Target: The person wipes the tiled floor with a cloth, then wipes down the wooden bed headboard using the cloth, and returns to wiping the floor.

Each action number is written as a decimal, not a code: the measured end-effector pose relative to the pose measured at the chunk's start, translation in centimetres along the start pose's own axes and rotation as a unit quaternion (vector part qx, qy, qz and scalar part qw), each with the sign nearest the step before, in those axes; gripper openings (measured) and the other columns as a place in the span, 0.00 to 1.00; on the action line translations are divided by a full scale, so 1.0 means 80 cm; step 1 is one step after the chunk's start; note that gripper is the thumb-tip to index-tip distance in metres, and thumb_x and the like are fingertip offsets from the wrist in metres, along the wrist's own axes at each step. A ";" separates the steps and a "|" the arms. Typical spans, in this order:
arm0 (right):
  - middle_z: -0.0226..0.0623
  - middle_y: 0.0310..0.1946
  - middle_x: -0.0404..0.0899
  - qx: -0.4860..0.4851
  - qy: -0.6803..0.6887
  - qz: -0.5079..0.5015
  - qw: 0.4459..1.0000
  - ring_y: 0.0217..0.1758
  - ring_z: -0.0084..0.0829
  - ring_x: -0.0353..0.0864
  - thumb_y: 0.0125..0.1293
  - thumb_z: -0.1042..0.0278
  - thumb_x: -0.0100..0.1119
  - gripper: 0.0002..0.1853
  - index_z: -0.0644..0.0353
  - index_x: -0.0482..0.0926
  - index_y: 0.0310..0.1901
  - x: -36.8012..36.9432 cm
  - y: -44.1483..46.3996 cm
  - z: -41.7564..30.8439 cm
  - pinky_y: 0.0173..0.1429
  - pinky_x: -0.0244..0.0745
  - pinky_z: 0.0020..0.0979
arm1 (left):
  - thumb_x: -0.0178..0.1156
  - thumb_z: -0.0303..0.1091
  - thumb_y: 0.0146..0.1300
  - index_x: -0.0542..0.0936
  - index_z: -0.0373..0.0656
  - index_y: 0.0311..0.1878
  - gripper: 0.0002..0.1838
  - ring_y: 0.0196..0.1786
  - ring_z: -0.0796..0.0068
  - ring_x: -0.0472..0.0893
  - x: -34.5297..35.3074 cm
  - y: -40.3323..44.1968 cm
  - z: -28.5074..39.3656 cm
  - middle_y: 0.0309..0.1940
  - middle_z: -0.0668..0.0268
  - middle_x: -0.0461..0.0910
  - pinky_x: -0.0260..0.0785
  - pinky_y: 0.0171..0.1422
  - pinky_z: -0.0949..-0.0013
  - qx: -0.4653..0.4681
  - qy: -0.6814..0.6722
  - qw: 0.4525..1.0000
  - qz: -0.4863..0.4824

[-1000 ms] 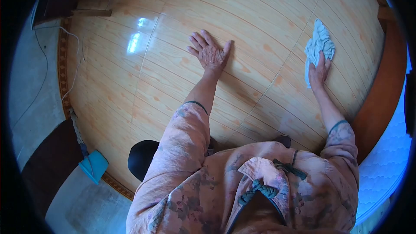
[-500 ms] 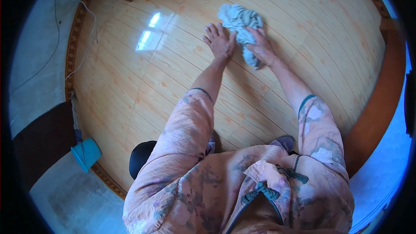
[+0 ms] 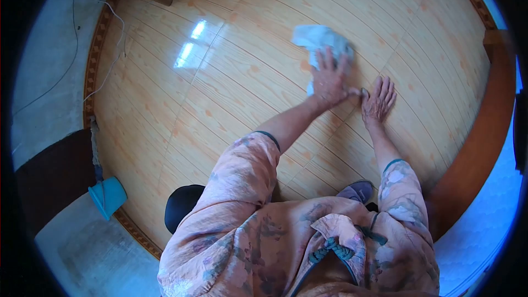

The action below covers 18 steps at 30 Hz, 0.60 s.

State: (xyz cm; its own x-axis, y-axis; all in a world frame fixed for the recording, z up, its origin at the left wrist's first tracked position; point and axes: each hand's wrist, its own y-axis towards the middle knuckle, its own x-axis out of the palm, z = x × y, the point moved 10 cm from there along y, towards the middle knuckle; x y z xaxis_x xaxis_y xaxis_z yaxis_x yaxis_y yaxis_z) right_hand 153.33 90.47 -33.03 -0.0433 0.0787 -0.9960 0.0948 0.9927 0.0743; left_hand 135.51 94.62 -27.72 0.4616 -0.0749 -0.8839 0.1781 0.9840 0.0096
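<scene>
A crumpled pale blue-white cloth (image 3: 324, 38) lies on the wood-patterned floor in front of me, a little blurred. My left hand (image 3: 330, 80) rests palm down over its near part, fingers spread and smeared slightly by motion; the palm side is hidden. Just to the right, my right hand (image 3: 378, 102) is flat on the bare floor, fingers stretched out and nothing in it. The two thumbs come close together, and I cannot tell whether they touch.
A turquoise bucket (image 3: 108, 197) stands at the lower left by the patterned border. A black rounded object (image 3: 181, 206) is beside my left side. Brown wooden furniture edge (image 3: 467, 148) curves along the right. Thin cables (image 3: 118, 27) run at the upper left.
My right hand has let go of the cloth and moved right and nearer, onto the floor. My left hand has moved right onto the cloth, which has shifted right and slightly nearer.
</scene>
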 end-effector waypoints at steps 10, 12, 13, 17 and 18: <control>0.45 0.72 0.51 -0.018 -0.006 0.024 1.000 0.75 0.47 0.47 0.61 0.49 0.58 0.39 0.57 0.56 0.69 -0.007 0.003 -0.005 0.75 0.40 0.52 | 0.62 0.42 0.52 0.70 0.55 0.63 0.31 0.67 0.51 0.63 0.014 0.092 -0.012 0.67 0.57 0.63 0.64 0.58 0.44 0.205 0.050 0.977 -0.005; 0.45 0.72 0.51 -0.020 -0.005 0.027 0.999 0.75 0.47 0.46 0.62 0.49 0.57 0.38 0.57 0.56 0.69 -0.009 0.002 -0.007 0.75 0.41 0.52 | 0.60 0.40 0.53 0.71 0.55 0.63 0.30 0.67 0.52 0.63 -0.024 0.132 -0.085 0.67 0.56 0.63 0.65 0.57 0.44 0.137 0.086 0.986 0.039; 0.45 0.72 0.50 -0.022 -0.008 0.025 0.999 0.76 0.47 0.46 0.62 0.49 0.56 0.38 0.57 0.56 0.69 -0.008 0.001 -0.008 0.75 0.41 0.52 | 0.59 0.38 0.53 0.71 0.54 0.62 0.29 0.68 0.53 0.62 -0.043 0.146 -0.128 0.67 0.54 0.63 0.66 0.56 0.44 0.102 0.112 0.986 0.063; 0.44 0.73 0.49 -0.023 -0.019 0.020 0.999 0.76 0.46 0.45 0.63 0.49 0.55 0.38 0.57 0.55 0.70 -0.004 0.002 -0.008 0.75 0.40 0.51 | 0.59 0.37 0.53 0.71 0.53 0.63 0.30 0.67 0.50 0.64 -0.144 0.128 -0.320 0.67 0.49 0.62 0.63 0.62 0.44 -0.094 0.108 0.981 0.131; 0.44 0.73 0.49 -0.022 -0.021 0.017 0.999 0.76 0.46 0.45 0.64 0.49 0.54 0.38 0.57 0.55 0.70 -0.004 0.001 -0.007 0.75 0.39 0.51 | 0.59 0.38 0.53 0.69 0.53 0.64 0.31 0.68 0.51 0.63 -0.163 0.105 -0.363 0.68 0.51 0.61 0.63 0.61 0.42 -0.130 0.122 0.974 0.140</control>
State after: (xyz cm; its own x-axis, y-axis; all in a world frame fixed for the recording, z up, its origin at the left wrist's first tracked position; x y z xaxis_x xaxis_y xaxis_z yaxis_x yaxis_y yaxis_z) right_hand 152.76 90.61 -32.68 0.0013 0.1086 -0.9941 0.0513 0.9928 0.1085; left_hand 105.78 108.52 -29.71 0.2348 0.2112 -0.9488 -0.1661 0.9705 0.1749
